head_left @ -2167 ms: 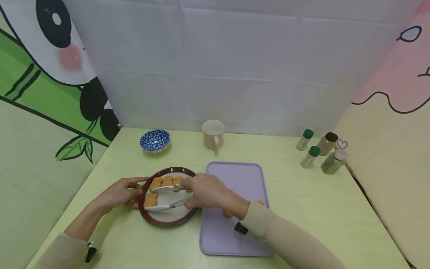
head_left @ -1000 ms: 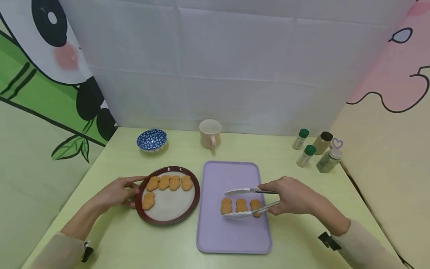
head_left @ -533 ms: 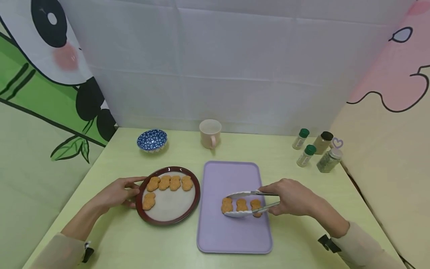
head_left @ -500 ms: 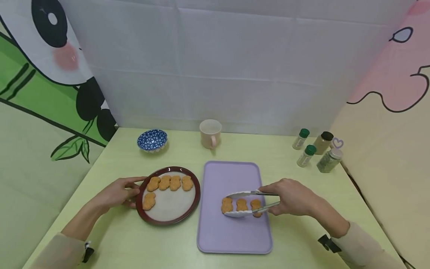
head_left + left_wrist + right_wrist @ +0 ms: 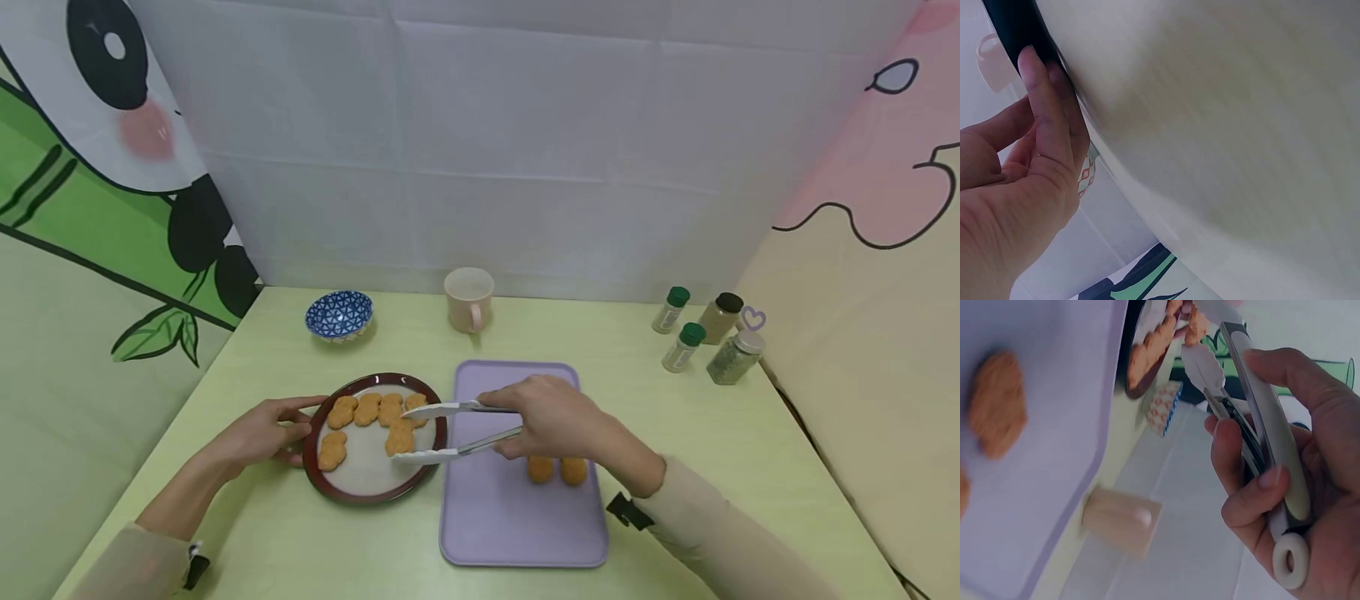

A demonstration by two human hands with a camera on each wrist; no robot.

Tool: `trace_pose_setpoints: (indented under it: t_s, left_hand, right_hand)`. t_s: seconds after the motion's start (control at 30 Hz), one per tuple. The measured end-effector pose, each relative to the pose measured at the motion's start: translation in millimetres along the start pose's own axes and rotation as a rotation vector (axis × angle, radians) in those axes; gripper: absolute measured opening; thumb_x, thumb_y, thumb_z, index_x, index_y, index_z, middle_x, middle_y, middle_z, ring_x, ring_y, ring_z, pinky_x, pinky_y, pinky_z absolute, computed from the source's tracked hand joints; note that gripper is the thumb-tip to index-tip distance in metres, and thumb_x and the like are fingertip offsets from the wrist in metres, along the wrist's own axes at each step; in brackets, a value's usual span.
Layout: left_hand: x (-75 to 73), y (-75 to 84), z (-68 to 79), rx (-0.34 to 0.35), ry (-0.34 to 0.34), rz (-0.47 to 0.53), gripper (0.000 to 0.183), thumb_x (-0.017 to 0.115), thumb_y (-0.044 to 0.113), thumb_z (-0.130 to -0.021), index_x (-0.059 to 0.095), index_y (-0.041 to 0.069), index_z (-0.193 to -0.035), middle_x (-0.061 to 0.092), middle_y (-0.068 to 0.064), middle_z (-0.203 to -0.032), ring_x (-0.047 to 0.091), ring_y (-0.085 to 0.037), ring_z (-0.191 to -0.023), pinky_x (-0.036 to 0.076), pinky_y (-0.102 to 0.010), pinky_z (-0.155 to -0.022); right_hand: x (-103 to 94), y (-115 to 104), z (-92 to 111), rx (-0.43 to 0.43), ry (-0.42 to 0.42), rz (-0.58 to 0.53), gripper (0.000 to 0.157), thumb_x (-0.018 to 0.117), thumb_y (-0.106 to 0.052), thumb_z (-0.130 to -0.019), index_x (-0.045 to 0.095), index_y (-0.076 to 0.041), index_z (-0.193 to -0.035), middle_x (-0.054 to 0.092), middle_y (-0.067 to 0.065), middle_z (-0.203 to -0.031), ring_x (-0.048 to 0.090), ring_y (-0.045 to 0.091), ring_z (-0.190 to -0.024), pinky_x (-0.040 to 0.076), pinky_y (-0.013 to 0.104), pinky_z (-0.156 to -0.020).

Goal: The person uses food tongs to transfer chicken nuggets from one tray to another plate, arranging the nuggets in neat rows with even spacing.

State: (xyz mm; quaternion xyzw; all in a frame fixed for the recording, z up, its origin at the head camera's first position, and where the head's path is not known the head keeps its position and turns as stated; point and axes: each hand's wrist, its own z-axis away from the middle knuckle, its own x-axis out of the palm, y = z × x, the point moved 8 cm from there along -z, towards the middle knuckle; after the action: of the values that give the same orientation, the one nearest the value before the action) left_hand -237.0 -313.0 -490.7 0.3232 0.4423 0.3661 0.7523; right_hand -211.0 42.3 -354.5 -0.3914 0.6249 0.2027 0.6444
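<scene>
My right hand (image 5: 555, 417) grips the tongs (image 5: 1272, 431), metal with white tips, reaching over the plate from the right. A chicken nugget (image 5: 400, 437) is between the tong tips, above the plate; the gap beneath it is hard to judge. My left hand (image 5: 262, 433) holds the left rim of the brown-rimmed plate (image 5: 375, 498); in the left wrist view, its fingers lie along the plate's dark edge. On the plate, several golden nuggets (image 5: 367, 409) form a back row, with one nugget (image 5: 332, 450) at the left. Two nuggets (image 5: 540, 469) are on the lilac tray (image 5: 517, 525), partly behind my right hand.
A pink mug (image 5: 469, 300) and a blue patterned bowl (image 5: 339, 316) stand at the back of the pale table. Several seasoning jars (image 5: 735, 358) cluster at the right, beside the wall. The tray lies just right of the plate.
My right hand has moved left from the tray to the plate, with the tongs carrying one nugget. The tray's three nuggets are now two. My left hand stays at the rim.
</scene>
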Motion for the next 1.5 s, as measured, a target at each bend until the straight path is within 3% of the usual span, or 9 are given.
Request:
trace_pose_setpoints:
  t_s: [0.27,0.6,0.8,1.0,1.23,1.33,1.5]
  left_hand:
    - [0.7,-2.1,0.8,-0.015,0.000,-0.001,0.052,0.047,0.001,-0.095,0.039,0.014,-0.145,0.052,-0.020,-0.114,0.062,-0.025,-0.077,0.055,-0.038,-0.064]
    - [0.0,2.7,2.2,-0.022,0.010,-0.036,0.051,0.048,0.004,-0.095,0.040,0.015,-0.145,0.052,-0.019,-0.114,0.063,-0.025,-0.070,0.054,-0.035,-0.061]
    - [1.1,2.4,2.7,-0.025,0.008,-0.028,0.051,0.047,0.003,-0.095,0.039,0.014,-0.145,0.052,-0.019,-0.114,0.063,-0.026,-0.071,0.054,-0.036,-0.062]
    - [0.4,1.5,2.7,-0.035,0.010,-0.031,0.051,0.048,0.003,-0.095,0.039,0.015,-0.145,0.052,-0.019,-0.114,0.063,-0.025,-0.071,0.054,-0.036,-0.063]
    - [-1.5,1.5,2.7,-0.025,0.011,-0.014,0.051,0.047,0.003,-0.095,0.039,0.015,-0.145,0.052,-0.019,-0.113,0.064,-0.025,-0.074,0.055,-0.037,-0.063]
    - [-0.9,0.8,2.0,-0.029,0.010,-0.015,0.052,0.047,0.003,-0.095,0.039,0.015,-0.145,0.052,-0.019,-0.113,0.064,-0.025,-0.073,0.055,-0.036,-0.062]
    - [0.8,0.3,1.2,-0.038,0.007,-0.012,0.052,0.048,0.003,-0.095,0.039,0.015,-0.145,0.051,-0.019,-0.114,0.064,-0.025,-0.073,0.055,-0.036,-0.063]
  right_hand:
    - [32.5,-21,-44,-0.001,-0.068,-0.031,0.055,0.075,-0.036,-0.072,0.064,-0.022,-0.124,0.067,-0.014,-0.096,0.051,0.005,-0.068,0.043,0.020,-0.054]
    - [53.3,-23,-56,0.037,-0.113,-0.031,0.059,0.077,-0.035,-0.072,0.061,-0.027,-0.128,0.051,-0.012,-0.064,0.040,0.008,-0.058,0.036,0.023,-0.045]
    - [49.3,-25,-53,0.017,-0.096,-0.047,0.058,0.077,-0.037,-0.071,0.060,-0.033,-0.127,0.061,-0.016,-0.083,0.046,0.007,-0.063,0.039,0.023,-0.049]
    - [19.2,-16,-28,0.023,-0.025,-0.042,0.063,0.075,-0.040,-0.072,0.059,-0.023,-0.130,0.062,-0.013,-0.117,0.055,0.004,-0.083,0.047,0.025,-0.064]
    - [-15.5,20,27,0.041,0.011,-0.006,0.064,0.076,-0.043,-0.073,0.059,-0.019,-0.130,0.060,-0.007,-0.123,0.059,0.009,-0.104,0.050,0.032,-0.081]
    - [-22.5,39,56,0.082,-0.008,-0.004,0.063,0.076,-0.041,-0.073,0.060,-0.017,-0.128,0.061,-0.007,-0.121,0.059,0.007,-0.100,0.051,0.031,-0.078]
    - [-25.6,68,96,0.130,-0.050,0.011,0.058,0.077,-0.035,-0.072,0.063,-0.016,-0.124,0.065,-0.009,-0.112,0.057,0.000,-0.080,0.047,0.025,-0.064]
